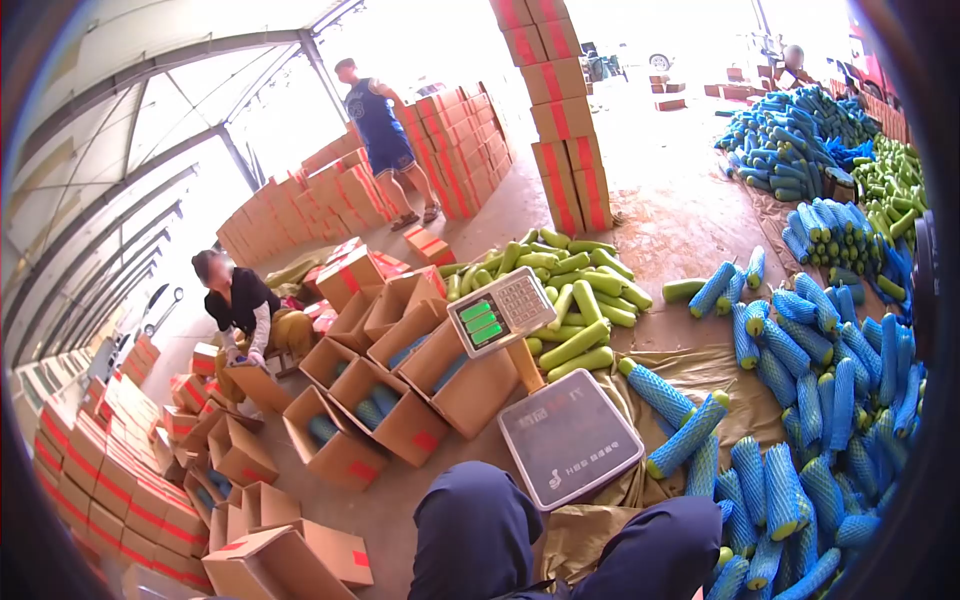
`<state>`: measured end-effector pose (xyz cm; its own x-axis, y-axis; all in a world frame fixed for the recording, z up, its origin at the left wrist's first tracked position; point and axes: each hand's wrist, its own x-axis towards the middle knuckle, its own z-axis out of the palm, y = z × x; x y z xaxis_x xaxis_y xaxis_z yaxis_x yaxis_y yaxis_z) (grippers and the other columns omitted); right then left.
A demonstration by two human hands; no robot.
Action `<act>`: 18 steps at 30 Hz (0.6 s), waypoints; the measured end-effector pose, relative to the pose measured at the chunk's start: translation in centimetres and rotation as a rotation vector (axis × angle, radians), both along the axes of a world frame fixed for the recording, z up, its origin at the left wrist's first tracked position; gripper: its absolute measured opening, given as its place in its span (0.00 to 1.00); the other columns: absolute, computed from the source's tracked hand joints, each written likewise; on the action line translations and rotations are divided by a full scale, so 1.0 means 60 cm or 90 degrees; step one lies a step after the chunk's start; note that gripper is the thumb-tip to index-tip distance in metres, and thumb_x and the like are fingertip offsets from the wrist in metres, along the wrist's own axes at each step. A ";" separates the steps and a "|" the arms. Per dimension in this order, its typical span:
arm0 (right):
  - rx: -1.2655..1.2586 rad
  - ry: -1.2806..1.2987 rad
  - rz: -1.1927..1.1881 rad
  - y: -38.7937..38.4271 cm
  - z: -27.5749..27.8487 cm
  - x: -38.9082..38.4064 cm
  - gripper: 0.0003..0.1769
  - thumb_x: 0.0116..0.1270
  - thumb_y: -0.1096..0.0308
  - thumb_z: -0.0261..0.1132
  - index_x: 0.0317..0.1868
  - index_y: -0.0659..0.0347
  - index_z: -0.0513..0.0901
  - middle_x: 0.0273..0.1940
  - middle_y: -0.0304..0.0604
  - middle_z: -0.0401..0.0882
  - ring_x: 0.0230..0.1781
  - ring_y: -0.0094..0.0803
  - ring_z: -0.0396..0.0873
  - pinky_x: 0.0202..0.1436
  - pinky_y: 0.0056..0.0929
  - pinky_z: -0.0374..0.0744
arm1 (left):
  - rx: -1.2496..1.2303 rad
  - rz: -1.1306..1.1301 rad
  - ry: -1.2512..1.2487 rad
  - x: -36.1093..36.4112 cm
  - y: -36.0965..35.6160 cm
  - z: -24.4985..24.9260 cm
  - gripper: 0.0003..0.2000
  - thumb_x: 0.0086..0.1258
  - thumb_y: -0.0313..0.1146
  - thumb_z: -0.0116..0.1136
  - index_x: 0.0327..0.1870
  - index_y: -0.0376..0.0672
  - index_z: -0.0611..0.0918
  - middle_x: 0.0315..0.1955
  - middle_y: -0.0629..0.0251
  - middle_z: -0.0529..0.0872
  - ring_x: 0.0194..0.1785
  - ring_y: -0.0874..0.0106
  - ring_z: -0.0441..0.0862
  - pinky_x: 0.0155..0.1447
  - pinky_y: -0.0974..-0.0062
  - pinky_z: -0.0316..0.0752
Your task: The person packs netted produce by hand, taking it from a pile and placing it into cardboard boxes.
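Neither of the wearer's hands is in view, so their grip, and which is nearer, cannot be told. A blue-netted gourd [690, 434] lies beyond the right knee [660, 540], beside the scale's right edge [622, 420], long axis slanting away rightward.

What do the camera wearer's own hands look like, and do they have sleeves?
I can't tell: neither hand is in the picture, and no sleeve shows clearly. What I can see on that person is dark navy trousers, with no markings I can make out.
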<state>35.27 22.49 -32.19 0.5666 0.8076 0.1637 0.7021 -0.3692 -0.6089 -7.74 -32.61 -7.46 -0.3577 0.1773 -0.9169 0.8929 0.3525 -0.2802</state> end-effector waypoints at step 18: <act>-0.341 -0.095 0.072 -0.270 0.094 0.139 0.37 0.51 0.61 0.77 0.58 0.70 0.74 0.55 0.58 0.80 0.50 0.53 0.81 0.52 0.47 0.79 | 0.577 -0.035 0.078 -0.077 0.498 0.321 0.16 0.67 0.45 0.59 0.46 0.44 0.86 0.37 0.54 0.88 0.42 0.53 0.85 0.48 0.60 0.78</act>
